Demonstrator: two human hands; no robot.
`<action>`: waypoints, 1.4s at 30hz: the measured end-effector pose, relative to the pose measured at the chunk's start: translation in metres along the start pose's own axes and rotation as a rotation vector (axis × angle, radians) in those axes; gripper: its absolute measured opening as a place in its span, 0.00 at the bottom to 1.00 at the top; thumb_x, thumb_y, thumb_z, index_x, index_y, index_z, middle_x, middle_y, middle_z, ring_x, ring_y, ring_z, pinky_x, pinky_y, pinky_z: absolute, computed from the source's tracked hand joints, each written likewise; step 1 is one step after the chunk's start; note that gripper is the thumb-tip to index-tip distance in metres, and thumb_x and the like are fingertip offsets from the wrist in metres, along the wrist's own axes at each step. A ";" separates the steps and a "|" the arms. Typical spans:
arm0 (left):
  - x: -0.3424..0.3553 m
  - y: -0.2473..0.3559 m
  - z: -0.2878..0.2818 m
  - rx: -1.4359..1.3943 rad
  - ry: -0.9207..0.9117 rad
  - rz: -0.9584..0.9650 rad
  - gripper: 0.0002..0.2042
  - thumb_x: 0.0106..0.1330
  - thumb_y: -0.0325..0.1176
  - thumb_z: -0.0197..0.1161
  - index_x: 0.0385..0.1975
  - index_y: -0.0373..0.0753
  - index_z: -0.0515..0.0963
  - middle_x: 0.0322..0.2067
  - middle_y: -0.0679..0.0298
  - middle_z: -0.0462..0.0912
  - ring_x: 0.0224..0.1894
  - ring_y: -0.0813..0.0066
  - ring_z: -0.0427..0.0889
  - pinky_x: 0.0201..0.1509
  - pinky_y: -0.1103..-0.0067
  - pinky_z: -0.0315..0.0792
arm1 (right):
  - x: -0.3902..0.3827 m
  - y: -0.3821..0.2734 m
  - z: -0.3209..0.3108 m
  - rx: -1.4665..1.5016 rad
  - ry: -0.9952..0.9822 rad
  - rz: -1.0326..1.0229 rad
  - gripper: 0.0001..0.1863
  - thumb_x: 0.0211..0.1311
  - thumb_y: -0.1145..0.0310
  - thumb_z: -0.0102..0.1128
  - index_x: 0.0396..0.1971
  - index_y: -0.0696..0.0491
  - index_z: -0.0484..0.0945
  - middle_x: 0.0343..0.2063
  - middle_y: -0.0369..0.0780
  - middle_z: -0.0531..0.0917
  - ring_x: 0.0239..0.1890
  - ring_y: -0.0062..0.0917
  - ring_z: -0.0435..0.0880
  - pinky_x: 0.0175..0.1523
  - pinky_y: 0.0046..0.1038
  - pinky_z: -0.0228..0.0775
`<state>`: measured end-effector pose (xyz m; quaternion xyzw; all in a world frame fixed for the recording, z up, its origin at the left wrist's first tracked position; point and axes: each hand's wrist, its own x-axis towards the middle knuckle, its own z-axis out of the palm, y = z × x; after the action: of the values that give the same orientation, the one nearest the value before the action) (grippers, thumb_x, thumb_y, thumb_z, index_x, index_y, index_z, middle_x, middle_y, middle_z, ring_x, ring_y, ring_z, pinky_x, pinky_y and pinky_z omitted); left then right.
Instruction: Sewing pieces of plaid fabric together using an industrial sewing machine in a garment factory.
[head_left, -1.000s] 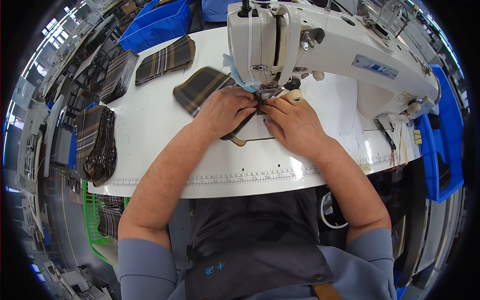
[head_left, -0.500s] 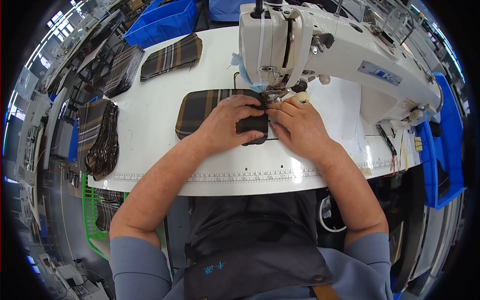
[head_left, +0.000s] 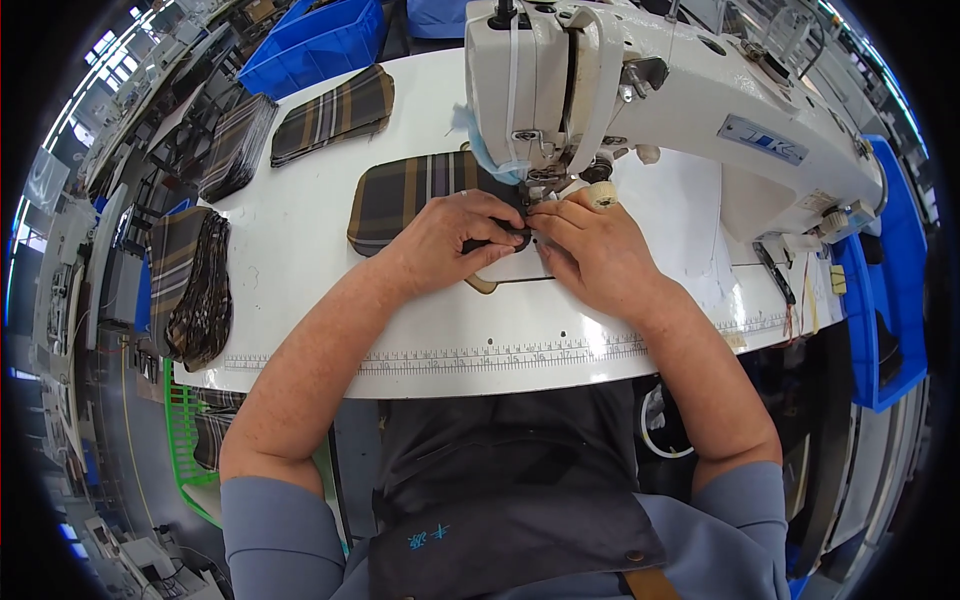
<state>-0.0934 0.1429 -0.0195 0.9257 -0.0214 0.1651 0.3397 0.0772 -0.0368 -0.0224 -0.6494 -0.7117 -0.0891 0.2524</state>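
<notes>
A dark plaid fabric piece (head_left: 400, 200) with rounded corners lies on the white table, its right end at the sewing machine's presser foot (head_left: 537, 190). My left hand (head_left: 450, 235) has fingers and thumb closed on the near right corner of this piece. My right hand (head_left: 597, 245) rests just right of the foot, fingers stretched forward and thumb apart. Its fingertips touch the fabric's edge and come close to the left fingertips. The needle and the fabric under the foot are hidden. A tan edge (head_left: 482, 285) shows on the table below the left hand.
The white sewing machine (head_left: 640, 80) arches over the right side. Stacks of plaid pieces (head_left: 335, 112) stand at the left, one bundle (head_left: 185, 285) near the table's left edge. Blue bins (head_left: 315, 45) are behind and at right (head_left: 895, 290). A ruler strip (head_left: 480, 357) runs along the front edge.
The fabric piece has turned slightly, its near right corner drawing up toward the foot. My left thumb has moved up and in toward the fingers. The right hand has barely moved.
</notes>
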 end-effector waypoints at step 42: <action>-0.050 0.057 0.023 0.058 -0.040 0.002 0.19 0.55 0.33 0.76 0.48 0.43 0.86 0.58 0.62 0.80 0.64 0.60 0.77 0.66 0.66 0.72 | 0.000 -0.002 -0.006 0.000 -0.007 0.007 0.23 0.57 0.55 0.67 0.48 0.54 0.83 0.49 0.37 0.85 0.50 0.33 0.79 0.53 0.35 0.70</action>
<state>-0.1421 0.0812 -0.0165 0.9381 -0.0244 0.1476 0.3122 0.0762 -0.0399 -0.0171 -0.6521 -0.7104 -0.0861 0.2502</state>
